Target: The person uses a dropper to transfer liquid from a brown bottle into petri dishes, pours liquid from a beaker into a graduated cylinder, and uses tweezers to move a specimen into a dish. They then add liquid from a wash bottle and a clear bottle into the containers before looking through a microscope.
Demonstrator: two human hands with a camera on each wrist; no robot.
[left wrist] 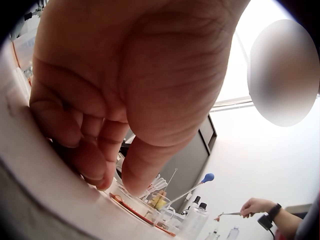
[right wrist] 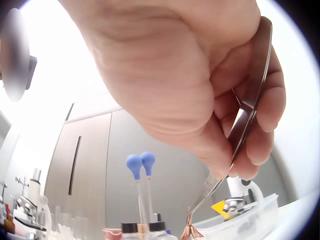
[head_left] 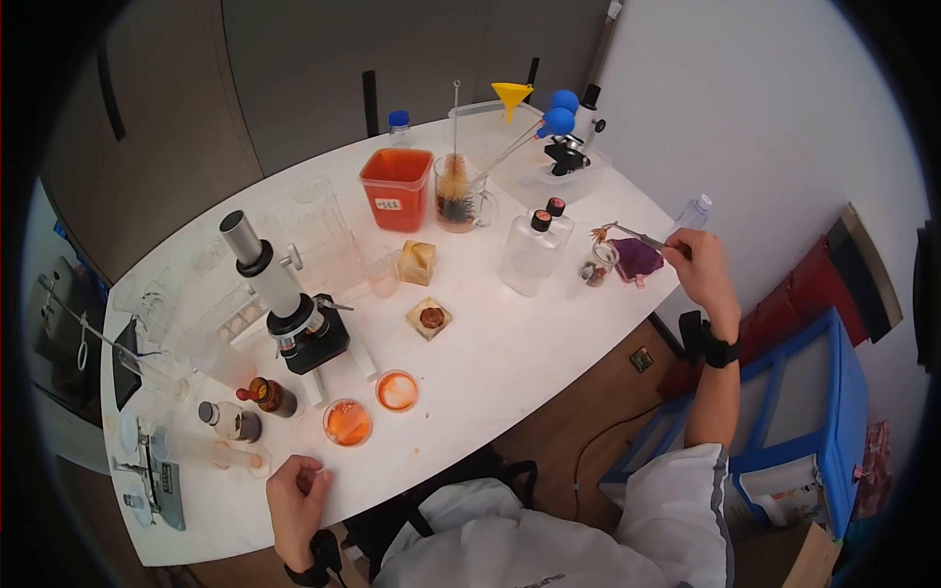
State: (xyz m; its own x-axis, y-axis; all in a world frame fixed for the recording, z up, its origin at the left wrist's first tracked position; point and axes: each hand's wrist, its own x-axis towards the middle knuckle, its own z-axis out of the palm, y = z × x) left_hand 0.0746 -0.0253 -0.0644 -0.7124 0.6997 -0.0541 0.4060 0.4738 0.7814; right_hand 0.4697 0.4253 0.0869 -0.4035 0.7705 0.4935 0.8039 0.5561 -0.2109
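My right hand (head_left: 698, 272) pinches metal tweezers (right wrist: 259, 75) between thumb and fingers at the table's right end. Their tips grip a small orange-brown, dry-looking piece with pointed strands (right wrist: 190, 232). In the head view the piece hangs right over the mouth of a small glass jar (head_left: 600, 257) holding bits of something. A crumpled purple piece (head_left: 639, 260) lies beside the jar, below the tweezers. My left hand (head_left: 297, 502) rests on the table's near edge, fingers loosely curled and holding nothing. Two dishes with orange contents (head_left: 348, 423) (head_left: 397, 391) lie beyond it.
A microscope (head_left: 284, 294) stands left of centre, near brown dropper bottle (head_left: 274, 398). Two clear bottles (head_left: 529, 260) stand left of the jar. Behind are a red bin (head_left: 397, 191) and a glass mug with brushes (head_left: 456, 201). A blue-framed box (head_left: 833, 392) stands beside the right arm.
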